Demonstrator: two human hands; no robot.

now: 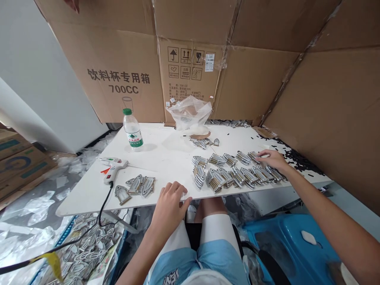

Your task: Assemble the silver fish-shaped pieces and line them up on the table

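Note:
My right hand [271, 159] reaches over the table's right side. Its thumb and fingers pinch at a silver, arch-shaped metal piece [253, 156] at the right end of the back row. In front of it runs a longer row of stacked, overlapping metal pieces [239, 175]. At the table's front edge rests my left hand [173, 200], fingers loosely bent, thumb apart, holding nothing. To its left lies a small group of similar metal pieces [136, 186]. A white glue gun [113, 171] with a black cord lies on its side beyond them.
A water bottle [132, 130] with a green cap stands at the back left of the white table [169, 158]. A clear plastic bag [190, 113] sits near the cardboard wall [124, 51]. Small black pieces [297, 158] scatter at right. A floor crate [86, 245] holds many metal pieces.

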